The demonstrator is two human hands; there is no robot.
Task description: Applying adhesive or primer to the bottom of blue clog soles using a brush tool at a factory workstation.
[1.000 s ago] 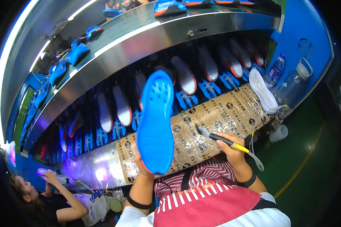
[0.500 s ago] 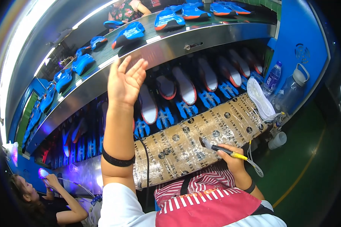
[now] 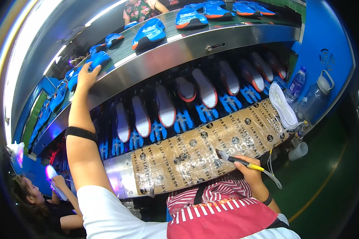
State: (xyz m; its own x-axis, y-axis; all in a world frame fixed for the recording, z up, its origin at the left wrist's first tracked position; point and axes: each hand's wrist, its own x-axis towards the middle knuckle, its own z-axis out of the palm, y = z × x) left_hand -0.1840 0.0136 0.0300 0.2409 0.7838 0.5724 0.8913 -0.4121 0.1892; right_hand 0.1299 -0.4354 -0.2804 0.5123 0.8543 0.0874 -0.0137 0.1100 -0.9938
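My left hand (image 3: 87, 77) is stretched out to the upper conveyor, at the near edge of a blue shoe sole (image 3: 99, 59). Its thumb and fingers are apart; whether they touch the sole I cannot make out. Low on the right, my right hand (image 3: 249, 169) is closed round a brush (image 3: 243, 161) with a dark handle, a yellow end and a thin tube trailing from it. The bristles point left, over a ledge wrapped in printed brown paper and clear film (image 3: 203, 149).
Blue and orange soles line the upper belt (image 3: 163, 47). Below, shoe uppers (image 3: 205, 87) stand on blue racks (image 3: 183, 121). At right are a white sole (image 3: 281, 105), a bottle (image 3: 297, 83), a clear jug (image 3: 313, 93) and cups (image 3: 298, 151). A co-worker (image 3: 32, 191) sits at lower left.
My left hand has moved left and up from in front of the steel rail to the blue sole on the belt. My right hand keeps the brush in nearly the same place.
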